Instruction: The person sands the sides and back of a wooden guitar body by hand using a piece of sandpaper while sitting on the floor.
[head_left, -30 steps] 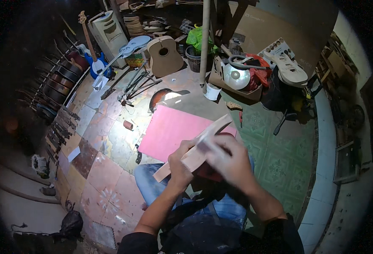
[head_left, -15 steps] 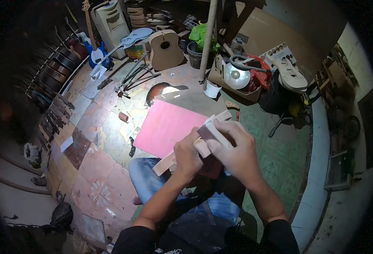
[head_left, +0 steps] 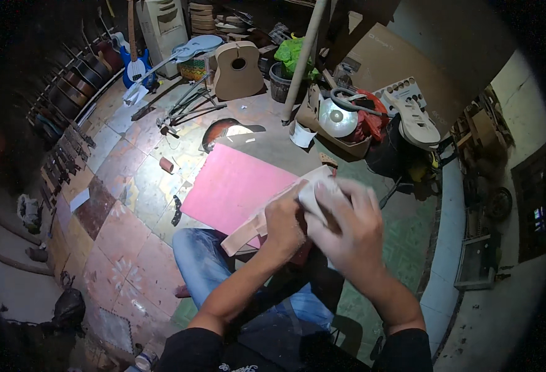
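My left hand [head_left: 284, 224] is closed round a long pale wooden piece shaped like a guitar neck [head_left: 243, 235], which slants from lower left to upper right above my lap. Close beside it, my right hand [head_left: 349, 224] grips a whitish sanding block [head_left: 311, 199]; the fingers are smeared by motion. The block is at the neck's upper right part, but whether the two touch is hidden by my hands. Under and beyond the neck lies a flat pink sheet [head_left: 239, 189].
A guitar pickguard-like sunburst piece [head_left: 220, 133] and a small brown cylinder [head_left: 166, 165] lie on the tiles. Farther back stand an unfinished guitar body [head_left: 239, 77], a blue bass [head_left: 136, 69], a pole [head_left: 304, 62] and a cardboard box [head_left: 347, 146]. A guitar row [head_left: 74, 87] lines the left.
My right hand with the sanding block has turned and shifted slightly right, and blurs. The neck has tilted so more of its length shows. The whole view has swung a little.
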Demonstrator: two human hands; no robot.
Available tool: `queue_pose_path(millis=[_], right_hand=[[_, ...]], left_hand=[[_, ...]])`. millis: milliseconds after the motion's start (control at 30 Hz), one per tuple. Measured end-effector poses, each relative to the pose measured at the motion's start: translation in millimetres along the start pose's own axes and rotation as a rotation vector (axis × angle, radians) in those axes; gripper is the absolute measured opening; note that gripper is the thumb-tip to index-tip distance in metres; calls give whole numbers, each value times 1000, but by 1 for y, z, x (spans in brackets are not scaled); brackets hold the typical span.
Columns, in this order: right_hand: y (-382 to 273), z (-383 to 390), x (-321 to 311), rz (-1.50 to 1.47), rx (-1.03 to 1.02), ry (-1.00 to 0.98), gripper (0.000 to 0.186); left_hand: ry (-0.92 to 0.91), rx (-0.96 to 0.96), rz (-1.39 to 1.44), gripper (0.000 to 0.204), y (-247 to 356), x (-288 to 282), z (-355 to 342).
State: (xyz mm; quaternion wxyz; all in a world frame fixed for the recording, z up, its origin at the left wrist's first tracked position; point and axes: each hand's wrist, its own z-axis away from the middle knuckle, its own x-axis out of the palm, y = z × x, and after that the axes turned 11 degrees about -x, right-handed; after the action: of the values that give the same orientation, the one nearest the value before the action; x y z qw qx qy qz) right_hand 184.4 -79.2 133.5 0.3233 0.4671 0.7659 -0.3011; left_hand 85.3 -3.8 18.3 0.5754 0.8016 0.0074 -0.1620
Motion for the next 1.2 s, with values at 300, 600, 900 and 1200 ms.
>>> queue_pose_path(millis=[300,600,900,1200], right_hand=[[-1,1,3,-37,25,13,46],[33,-1,8,-749,697,-30,48],[26,5,12,-791,684,-44,41],[19,17,16,-555,326,1,40]], left_hand=[[3,-69,33,33,7,-4,0],[-19,-83,-93,33,5,-3,9],[0,-68,-102,23,4,-15,9],[31,-53,-64,34,-9,-17,11]])
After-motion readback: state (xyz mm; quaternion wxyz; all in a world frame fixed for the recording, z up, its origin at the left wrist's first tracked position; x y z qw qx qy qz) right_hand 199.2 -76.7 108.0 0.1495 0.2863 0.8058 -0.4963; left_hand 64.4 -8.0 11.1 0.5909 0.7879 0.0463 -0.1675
